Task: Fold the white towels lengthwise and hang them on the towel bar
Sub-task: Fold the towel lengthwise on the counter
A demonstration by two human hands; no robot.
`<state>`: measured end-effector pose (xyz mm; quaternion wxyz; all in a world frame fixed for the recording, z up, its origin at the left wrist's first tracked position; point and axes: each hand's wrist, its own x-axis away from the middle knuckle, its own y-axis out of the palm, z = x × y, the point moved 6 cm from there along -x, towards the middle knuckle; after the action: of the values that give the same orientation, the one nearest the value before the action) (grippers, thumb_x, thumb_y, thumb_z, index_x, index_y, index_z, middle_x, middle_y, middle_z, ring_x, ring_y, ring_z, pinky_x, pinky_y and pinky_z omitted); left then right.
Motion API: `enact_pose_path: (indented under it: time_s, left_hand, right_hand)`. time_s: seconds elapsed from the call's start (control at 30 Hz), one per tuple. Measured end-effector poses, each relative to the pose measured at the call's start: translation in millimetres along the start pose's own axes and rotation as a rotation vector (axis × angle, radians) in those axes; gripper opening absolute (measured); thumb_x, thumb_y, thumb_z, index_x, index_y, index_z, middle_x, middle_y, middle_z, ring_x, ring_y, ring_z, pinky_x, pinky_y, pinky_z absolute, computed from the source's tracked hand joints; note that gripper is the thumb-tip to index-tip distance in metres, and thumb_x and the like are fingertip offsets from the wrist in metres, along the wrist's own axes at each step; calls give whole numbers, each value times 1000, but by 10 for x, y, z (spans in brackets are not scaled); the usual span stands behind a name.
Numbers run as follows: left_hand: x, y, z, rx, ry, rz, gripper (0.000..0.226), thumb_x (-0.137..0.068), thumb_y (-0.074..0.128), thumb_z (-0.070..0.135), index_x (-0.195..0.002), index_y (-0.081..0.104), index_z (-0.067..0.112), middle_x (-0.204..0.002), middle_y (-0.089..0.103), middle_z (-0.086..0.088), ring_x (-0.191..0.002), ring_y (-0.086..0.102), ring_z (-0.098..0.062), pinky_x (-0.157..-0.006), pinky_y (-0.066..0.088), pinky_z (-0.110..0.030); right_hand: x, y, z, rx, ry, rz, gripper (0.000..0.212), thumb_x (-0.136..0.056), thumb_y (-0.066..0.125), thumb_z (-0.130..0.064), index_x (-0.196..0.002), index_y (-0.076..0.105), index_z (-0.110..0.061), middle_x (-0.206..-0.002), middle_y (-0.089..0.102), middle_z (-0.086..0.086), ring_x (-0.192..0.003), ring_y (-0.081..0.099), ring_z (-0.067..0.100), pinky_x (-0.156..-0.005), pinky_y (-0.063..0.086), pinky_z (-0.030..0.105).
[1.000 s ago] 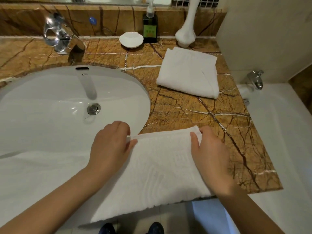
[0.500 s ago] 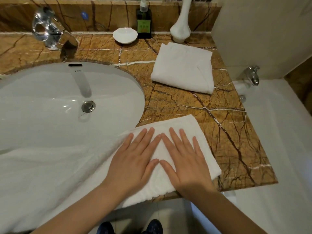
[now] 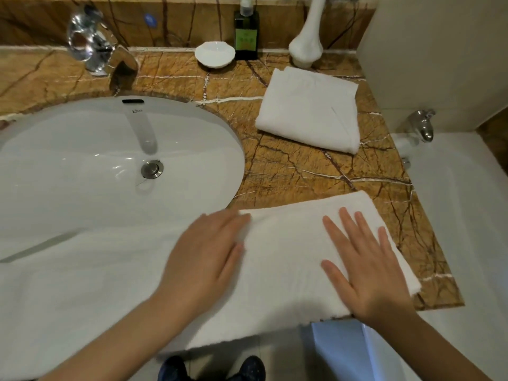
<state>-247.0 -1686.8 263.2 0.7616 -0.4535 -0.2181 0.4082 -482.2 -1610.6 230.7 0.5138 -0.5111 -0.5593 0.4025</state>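
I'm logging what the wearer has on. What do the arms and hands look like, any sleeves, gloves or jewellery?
Both forearms are bare as far as the frame shows: no sleeves visible. The left hand and right hand are ungloved, with no rings, watch or bracelet visible.

Bathroom vanity of veined brown marble under warm, dim light.

The marble countertop [image 3: 302, 171] runs from the left edge to a plain cream wall [image 3: 439, 50] on the right, with a low backsplash [image 3: 192, 20] of the same stone behind it. A white oval sink [image 3: 82, 166] is set into the counter, its chrome drain [image 3: 152, 169] near the middle and a chrome faucet [image 3: 90, 48] at the back. Along the backsplash stand a small white dish [image 3: 215, 54], a dark green pump bottle [image 3: 246, 31] and a white vase [image 3: 308, 42]. To the right lies a white bathtub [image 3: 461, 215] with a chrome tap [image 3: 422, 125] at its corner. Pale floor [image 3: 275, 353] shows below the counter's edge.
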Motion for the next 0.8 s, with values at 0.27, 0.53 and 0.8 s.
enact_pose_path:
  time_s: [0.27,0.53,0.8]
  left_hand:
    - [39,-282,-841,228,-240,-209,22,-77,71,42,-95,59,43,-96,61,19,-88,57,-1,-79,49,-28]
    - [-31,-239,-709,26,-92,-247,34,-65,70,62,-81,56,36,-79,47,19,-77,47,4,-61,37,-17]
    - [-15,-114,-345,-101,-17,-277,42,-65,65,67,-90,58,34,-89,55,16,-86,53,-5,-63,39,-25]
  right_hand:
    - [79,-56,213,6,12,-38,64,-92,15,-60,-152,8,-38,-161,3,-8,-148,-1,13,-118,-4,37]
    - [114,-150,479,28,37,-58,66,-91,11,-64,-151,14,-36,-161,8,-8,-148,2,14,-117,10,54]
    - [-85,-152,-519,-12,-163,-8,69,-90,27,-53,-152,10,-29,-160,5,-7,-147,-2,8,-118,1,35]
